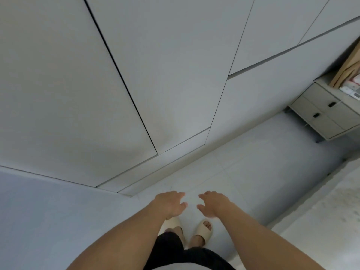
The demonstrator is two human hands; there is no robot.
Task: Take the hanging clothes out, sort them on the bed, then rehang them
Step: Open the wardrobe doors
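Observation:
A white built-in wardrobe [120, 78] with flat closed doors fills the upper part of the head view; no clothes or hangers show. My left hand [171, 204] and my right hand [213, 204] hang side by side in front of me, above the floor and short of the doors. Both hold nothing and their fingers are relaxed. The bed's pale edge [331, 207] runs along the lower right.
A small beige drawer unit [323, 114] stands at the right beside the wardrobe, with a brown paper bag [348, 65] and packets on top. The pale tiled floor [243, 172] lies between wardrobe and bed. My feet in beige slippers [204, 229] stand below my hands.

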